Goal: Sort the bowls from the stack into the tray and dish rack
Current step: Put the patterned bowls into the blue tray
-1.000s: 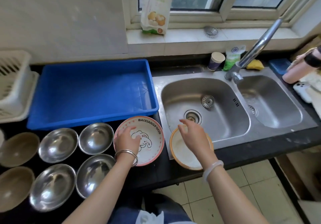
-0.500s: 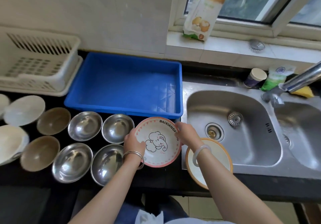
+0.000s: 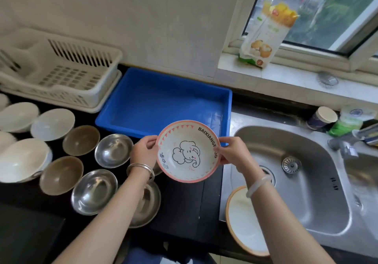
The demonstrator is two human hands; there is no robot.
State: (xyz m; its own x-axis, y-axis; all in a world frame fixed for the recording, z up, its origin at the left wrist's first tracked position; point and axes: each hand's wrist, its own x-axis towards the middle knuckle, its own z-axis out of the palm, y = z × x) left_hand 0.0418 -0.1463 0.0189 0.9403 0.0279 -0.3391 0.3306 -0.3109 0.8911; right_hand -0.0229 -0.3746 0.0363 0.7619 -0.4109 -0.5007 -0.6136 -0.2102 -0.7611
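Pale tiled wall (image 3: 143, 28) at 11 o'clock. Window (image 3: 331, 7) at 1 o'clock, daylight, greenery outside. Light sill (image 3: 286, 78) beneath. Black countertop (image 3: 184, 212) at 6 o'clock. Steel sink (image 3: 306, 194) at 4 o'clock; blurred tap (image 3: 345, 147), perhaps, at 3 o'clock.

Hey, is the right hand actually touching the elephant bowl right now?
Touching. The head view shows the right hand pinching the right rim of the elephant bowl, fingers curled over its edge.

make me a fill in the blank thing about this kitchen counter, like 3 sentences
1. The left hand and right hand hold the pink-rimmed bowl, which shows a cartoon ____.
2. The tray behind that bowl is ____ in colour.
3. The white dish rack stands to the ____ of the tray.
Missing words: elephant; blue; left.
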